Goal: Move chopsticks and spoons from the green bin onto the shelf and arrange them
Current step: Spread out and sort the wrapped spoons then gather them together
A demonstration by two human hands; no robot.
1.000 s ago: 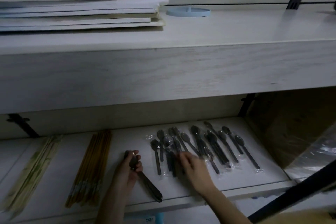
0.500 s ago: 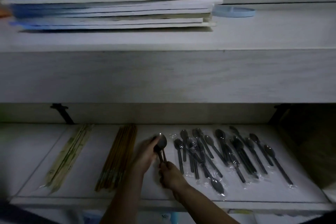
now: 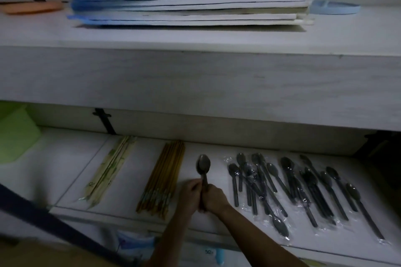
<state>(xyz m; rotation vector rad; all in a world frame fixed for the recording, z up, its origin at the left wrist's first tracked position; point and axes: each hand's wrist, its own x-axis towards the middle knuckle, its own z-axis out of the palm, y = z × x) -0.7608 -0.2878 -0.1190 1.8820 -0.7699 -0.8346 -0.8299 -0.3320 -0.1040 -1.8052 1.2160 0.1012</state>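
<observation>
Left hand (image 3: 191, 193): fingers curled round the handle of a dark spoon (image 3: 203, 166), grip closed.
Right hand (image 3: 215, 198): wrapped round the same handle, touching the left hand, grip closed as well.
Spoon: over the lower shelf (image 3: 65, 165), bowl toward the back wall.
Brown chopsticks (image 3: 165, 178): bundle just left of the hands.
Pale chopsticks (image 3: 108, 169): further left, apart from the brown ones.
Wrapped spoons (image 3: 288, 188): overlapping heap on the right.
</observation>
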